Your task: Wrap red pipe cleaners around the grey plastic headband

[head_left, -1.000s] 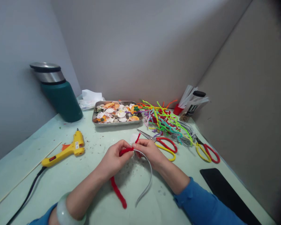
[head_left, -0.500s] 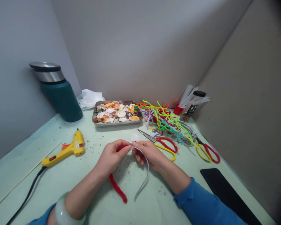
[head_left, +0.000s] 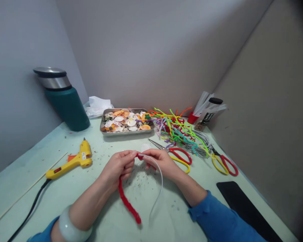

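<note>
A thin, curved grey headband (head_left: 161,176) arches between my hands, its bare side hanging down on the right. Fuzzy red pipe cleaner (head_left: 128,202) covers its left side down to the lower end. My left hand (head_left: 121,166) is closed around the red-covered side, thumb and forefinger pinched near the top of the arch. Close beside it, my right hand (head_left: 161,163) pinches the red pipe cleaner where the covering meets the bare band. The fingers partly hide the pipe cleaner's loose end. Scissors (head_left: 180,156) with red and yellow handles lie just behind my right hand.
A metal tray (head_left: 127,133) of shells stands at the back, beside a pile of coloured pipe cleaners (head_left: 179,127). At left are a yellow glue gun (head_left: 70,164), its cord, a thin stick (head_left: 27,190) and a green bottle (head_left: 67,107). More scissors (head_left: 224,163) and a black strip (head_left: 244,205) lie right.
My hands have drawn slightly apart at the top, showing red pipe cleaner between the fingertips. The headband's lower ends have shifted a little, the red one down and right.
</note>
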A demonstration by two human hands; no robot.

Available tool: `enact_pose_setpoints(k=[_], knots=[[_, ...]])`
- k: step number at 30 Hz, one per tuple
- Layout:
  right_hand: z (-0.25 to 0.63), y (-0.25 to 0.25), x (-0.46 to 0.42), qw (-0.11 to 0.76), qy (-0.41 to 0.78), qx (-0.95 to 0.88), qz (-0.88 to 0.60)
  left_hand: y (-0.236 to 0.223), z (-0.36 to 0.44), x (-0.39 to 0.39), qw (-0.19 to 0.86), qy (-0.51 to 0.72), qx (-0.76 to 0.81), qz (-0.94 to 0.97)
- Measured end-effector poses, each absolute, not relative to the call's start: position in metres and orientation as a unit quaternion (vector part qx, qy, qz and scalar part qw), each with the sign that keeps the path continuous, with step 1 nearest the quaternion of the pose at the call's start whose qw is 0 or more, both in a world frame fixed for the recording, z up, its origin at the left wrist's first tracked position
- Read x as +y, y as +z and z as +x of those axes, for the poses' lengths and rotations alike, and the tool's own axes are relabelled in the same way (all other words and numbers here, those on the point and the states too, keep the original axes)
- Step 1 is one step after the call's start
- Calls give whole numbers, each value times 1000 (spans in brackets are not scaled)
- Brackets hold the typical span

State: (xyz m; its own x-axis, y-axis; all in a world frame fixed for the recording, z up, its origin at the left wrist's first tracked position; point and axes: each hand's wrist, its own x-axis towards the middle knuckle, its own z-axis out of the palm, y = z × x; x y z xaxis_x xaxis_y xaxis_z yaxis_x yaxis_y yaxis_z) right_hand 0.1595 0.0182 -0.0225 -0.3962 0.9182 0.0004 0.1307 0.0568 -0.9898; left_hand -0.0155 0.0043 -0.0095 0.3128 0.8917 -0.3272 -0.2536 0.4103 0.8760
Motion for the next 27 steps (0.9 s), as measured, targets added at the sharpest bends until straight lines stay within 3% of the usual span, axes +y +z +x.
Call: enact_pose_setpoints(k=[9, 27], knots=[[160, -16, 12, 336, 490, -687, -418, -10, -14, 5, 726, 393, 434, 362], [152, -24, 12, 316, 637, -600, -366, -14, -16, 7, 677, 425, 471, 372]])
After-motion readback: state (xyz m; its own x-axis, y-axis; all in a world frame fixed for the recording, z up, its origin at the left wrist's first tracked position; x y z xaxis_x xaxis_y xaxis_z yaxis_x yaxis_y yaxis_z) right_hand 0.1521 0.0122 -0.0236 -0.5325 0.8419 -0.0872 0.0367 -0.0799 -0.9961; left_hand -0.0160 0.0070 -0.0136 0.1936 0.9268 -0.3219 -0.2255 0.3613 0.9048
